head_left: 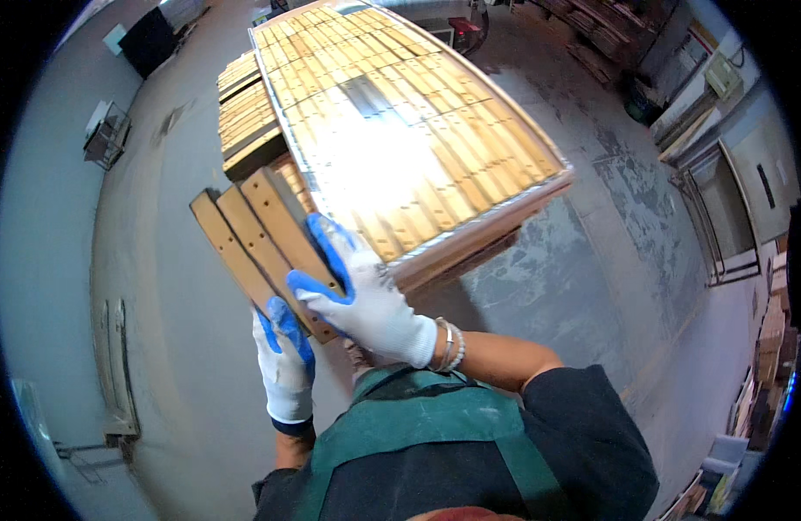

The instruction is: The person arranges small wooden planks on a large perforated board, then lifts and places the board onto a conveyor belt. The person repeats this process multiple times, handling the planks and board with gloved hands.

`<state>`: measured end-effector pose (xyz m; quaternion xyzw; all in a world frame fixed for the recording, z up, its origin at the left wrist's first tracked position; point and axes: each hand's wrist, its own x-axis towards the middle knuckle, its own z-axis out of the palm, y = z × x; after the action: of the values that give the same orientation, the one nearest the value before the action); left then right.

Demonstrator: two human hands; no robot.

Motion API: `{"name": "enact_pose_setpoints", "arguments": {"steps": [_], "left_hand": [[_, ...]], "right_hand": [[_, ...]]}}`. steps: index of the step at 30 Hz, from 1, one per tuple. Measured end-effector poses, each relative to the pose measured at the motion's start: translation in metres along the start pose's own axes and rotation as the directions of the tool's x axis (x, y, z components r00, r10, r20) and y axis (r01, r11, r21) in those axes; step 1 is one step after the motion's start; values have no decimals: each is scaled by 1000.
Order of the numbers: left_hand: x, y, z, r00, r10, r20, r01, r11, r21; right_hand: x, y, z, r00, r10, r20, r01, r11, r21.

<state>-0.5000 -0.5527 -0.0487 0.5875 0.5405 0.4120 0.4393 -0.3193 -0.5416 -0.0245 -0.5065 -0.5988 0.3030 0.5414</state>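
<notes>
Three brown wooden slats [260,241], side by side with small dark holes in their faces, are held in front of me, beside the near left corner of a long worktable. My left hand [286,360], in a white glove with blue fingers, closes on their near lower end. Gripping them from the right is my right hand [366,300], gloved the same way, with its thumb and fingers apart across the slats. The fingertips beneath the wood are hidden. Rows of pale wooden pieces [479,148] cover the table, and strong glare washes out their middle.
Stacked wooden slats [249,113] stand along the table's left side. The table's raised rim [505,204] runs close to my right hand. A metal frame [722,217] leans by the right wall, and a small wire rack [108,135] stands at far left. Grey floor surrounds the table.
</notes>
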Motion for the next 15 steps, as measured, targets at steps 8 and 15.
{"name": "enact_pose_setpoints", "arguments": {"steps": [8, 15], "left_hand": [[-45, 102, 242, 852, 215, 477, -231, 973, -24], [-32, 118, 453, 679, 308, 667, -259, 950, -174]], "right_hand": [[-105, 7, -259, 908, 42, -417, -89, 992, -92], [-142, 72, -412, 700, 364, -614, -292, 931, 218]]}}
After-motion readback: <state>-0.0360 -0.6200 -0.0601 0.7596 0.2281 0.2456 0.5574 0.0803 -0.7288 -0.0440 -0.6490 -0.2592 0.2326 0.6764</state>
